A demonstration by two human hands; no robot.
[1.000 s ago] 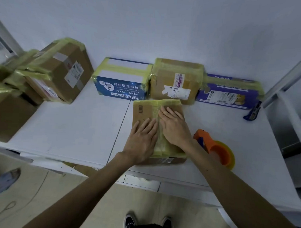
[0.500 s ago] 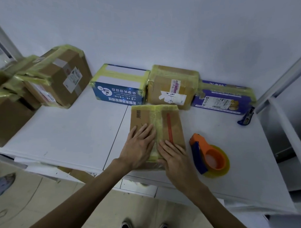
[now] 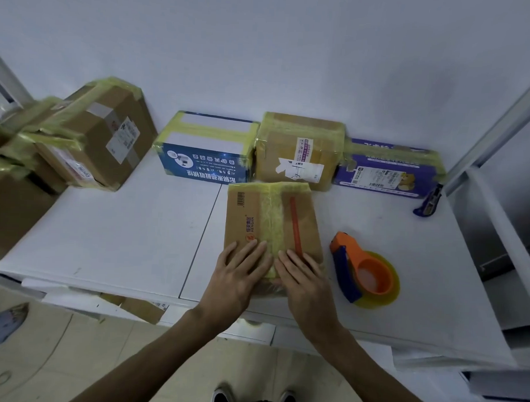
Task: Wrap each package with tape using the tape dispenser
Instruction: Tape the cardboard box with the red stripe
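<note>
The package (image 3: 272,219) is a flat brown cardboard box. It lies on the white table (image 3: 121,241), near the front edge and a little right of the middle. A wide band of yellow tape (image 3: 271,213) runs along the middle of its top, from the far edge toward the person. Just right of this band there is a thin red strip (image 3: 296,224), and on the left part there is a barcode and a red logo.

Both hands lie flat on the near end of the package. The left hand (image 3: 238,278) rests on the left side of the tape with straight fingers that grasp nothing. The right hand (image 3: 304,280) rests on the right side in the same way, released and flat, and its fingertips touch the near end of the red strip. The two hands are just beside each other, with the tape between them.

The tape dispenser (image 3: 360,270) lies on the table just right of the package, apart from both hands. It is orange and blue and carries a roll of yellow tape.

Behind the package, against the wall, three boxes wrapped in yellow tape stand in a row: a blue box (image 3: 205,150), a brown box (image 3: 298,151) and a purple box (image 3: 388,169). The package is very close to the brown one; I cannot tell if they touch. A small blue cutter (image 3: 427,203) lies near the right end of the purple box. At the left, a pile of brown boxes (image 3: 91,140) with yellow tape is stacked.
</note>
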